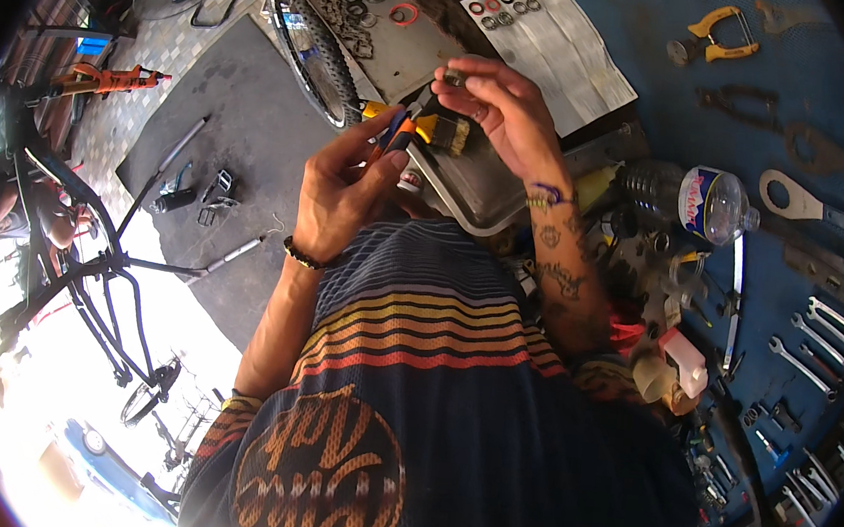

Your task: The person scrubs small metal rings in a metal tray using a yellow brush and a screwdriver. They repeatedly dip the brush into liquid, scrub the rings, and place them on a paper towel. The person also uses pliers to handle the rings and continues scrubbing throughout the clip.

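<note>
My left hand (343, 186) is closed round a hand tool (399, 136) with an orange and dark blue handle. The tool's narrow metal end points up toward my right hand; its exact kind I cannot make out. Between the thumb and fingertips of my right hand (511, 111) is a small dark metal ring-like part (453, 78). Just below and between the hands is a paintbrush (448, 133) with a yellow and black handle and pale bristles. It lies over a shallow metal tray (481, 224). The tool's tip and the small part appear close together but apart.
A white sheet (581, 57) with several small rings lies beyond my right hand. A bicycle tyre (304, 58) stands ahead on the left, and a black bike frame (106, 261) is farther left. On the right are a plastic bottle (718, 209) and a blue tool board (762, 283) with wrenches.
</note>
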Tool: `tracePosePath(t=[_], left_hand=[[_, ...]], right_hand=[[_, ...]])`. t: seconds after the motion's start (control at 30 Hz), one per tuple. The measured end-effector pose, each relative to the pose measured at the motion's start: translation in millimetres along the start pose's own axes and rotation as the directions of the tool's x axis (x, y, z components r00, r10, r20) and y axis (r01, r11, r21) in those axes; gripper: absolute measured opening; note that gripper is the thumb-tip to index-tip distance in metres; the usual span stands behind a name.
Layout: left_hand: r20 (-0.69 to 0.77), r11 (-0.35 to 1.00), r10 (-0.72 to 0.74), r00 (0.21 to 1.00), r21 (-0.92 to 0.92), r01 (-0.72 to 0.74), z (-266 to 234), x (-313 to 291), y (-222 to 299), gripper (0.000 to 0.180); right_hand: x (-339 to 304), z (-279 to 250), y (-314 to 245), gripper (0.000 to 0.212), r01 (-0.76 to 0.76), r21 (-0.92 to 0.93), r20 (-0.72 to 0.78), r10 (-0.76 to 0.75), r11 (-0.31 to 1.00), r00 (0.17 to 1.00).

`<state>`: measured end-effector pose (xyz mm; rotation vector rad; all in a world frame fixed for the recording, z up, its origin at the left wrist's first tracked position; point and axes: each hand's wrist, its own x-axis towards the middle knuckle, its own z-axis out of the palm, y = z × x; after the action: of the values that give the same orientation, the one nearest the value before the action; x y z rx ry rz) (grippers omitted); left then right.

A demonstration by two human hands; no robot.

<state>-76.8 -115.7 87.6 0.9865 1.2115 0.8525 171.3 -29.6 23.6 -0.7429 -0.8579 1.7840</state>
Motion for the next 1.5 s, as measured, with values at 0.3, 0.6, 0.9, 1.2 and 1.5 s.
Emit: tracePosePath(t=[0.3, 0.6, 0.9, 1.2, 1.5], left_hand=[[0.099, 0.999, 0.052, 0.994, -0.002, -0.052, 26.0, 5.2, 10.7, 0.055], [0.208, 0.999, 0.041, 0.977, -0.013, -0.039, 21.8, 0.2, 15.9, 0.054], [0.260, 0.998, -0.022, 0.965, -0.050, 0.037, 16.9, -5.2, 26.6, 0.053], [0.287, 0.996, -0.054, 0.956, -0.055, 0.072, 8.8, -7.9, 30.5, 0.054], [0.296, 0.996, -0.068, 0.953, -0.035, 0.082, 3.8, -6.9, 31.7, 0.055]], right_hand=[[-56.7, 17.3, -12.2, 0.026, -0.052, -0.056, -0.188, 0.041, 0.997, 0.981], [-66.5, 25.6, -6.2, 0.034, 0.072, 0.083, -0.152, -0.059, 0.994, 0.987], [-69.5, 16.5, -9.6, 0.039, 0.088, 0.056, -0.038, -0.086, 0.994, 0.996], [-70.7, 18.2, -14.4, 0.039, 0.093, -0.017, -0.024, -0.093, 0.996, 0.995], [-70.9, 18.2, -12.1, 0.040, 0.108, -0.021, -0.007, -0.108, 0.994, 0.994]])
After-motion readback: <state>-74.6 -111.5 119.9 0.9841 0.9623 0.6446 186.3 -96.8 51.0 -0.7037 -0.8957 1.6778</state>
